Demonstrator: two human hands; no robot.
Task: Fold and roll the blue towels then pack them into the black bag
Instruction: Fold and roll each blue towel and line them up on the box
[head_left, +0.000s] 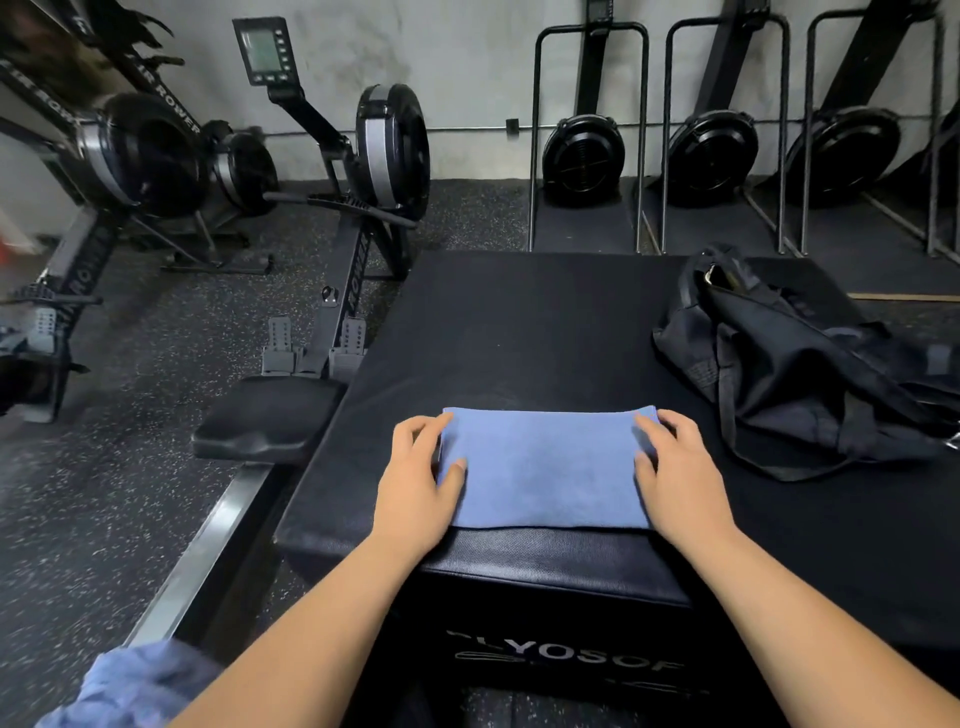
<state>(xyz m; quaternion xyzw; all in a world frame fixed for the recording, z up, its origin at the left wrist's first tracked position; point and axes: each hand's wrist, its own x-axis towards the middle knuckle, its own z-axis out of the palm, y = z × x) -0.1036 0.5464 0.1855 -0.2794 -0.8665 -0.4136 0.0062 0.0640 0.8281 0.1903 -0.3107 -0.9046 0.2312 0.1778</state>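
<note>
Your padded black surface (545, 332) fills the middle of the frame, with a rowing machine (384, 150) off its left side and more stood upright beyond its far edge. A black bag (789, 374) slumps on the surface's far right part, and its opening is hard to make out. The blue towel (545, 467), folded to a flat band, lies at the surface's near edge with its long axis running left to right. A second towel (135, 686), crumpled, shows below the near left corner. Your left hand (415, 483) and right hand (680, 478) rest on the band's short ends, thumbs on top and fingers bent. Whether either grip pinches the cloth or only presses it cannot be told. The roll likely comes next. Your right hand is nearer the bag, with bare surface between.
</note>
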